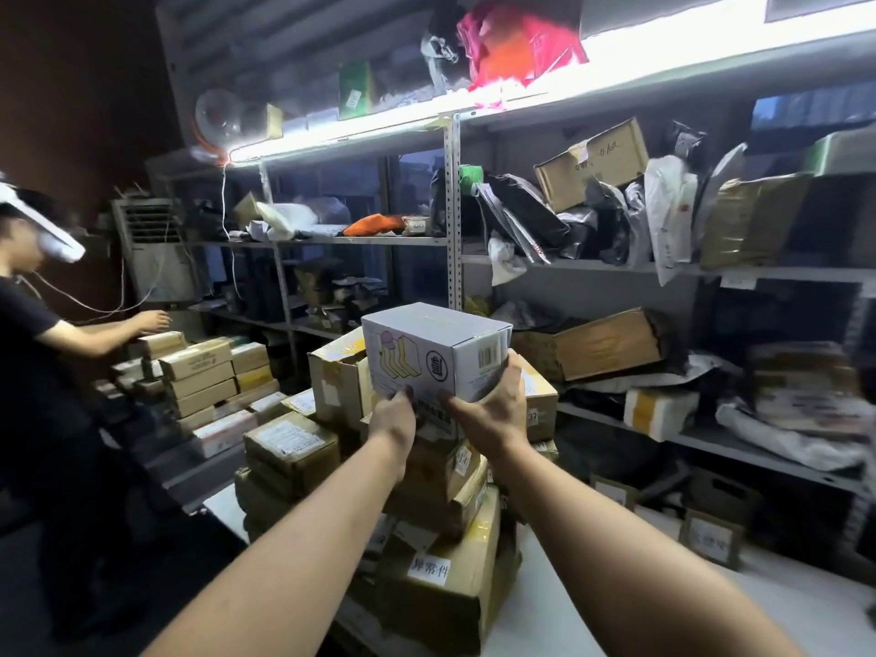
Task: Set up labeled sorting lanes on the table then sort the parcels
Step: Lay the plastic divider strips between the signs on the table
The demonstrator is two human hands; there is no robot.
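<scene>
Here both hands, left hand (394,416) and right hand (493,404), grip a smooth white rectangular carton (433,351).

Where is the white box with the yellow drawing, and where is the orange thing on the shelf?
white box (429,346): head view, on its front face beside the yellow drawing.
orange thing (374,225): head view, on the middle of its top.

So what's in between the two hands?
The white box, seen in the head view. The left hand props its bottom edge and the right hand wraps its right side, above the stack of brown parcels.
</scene>
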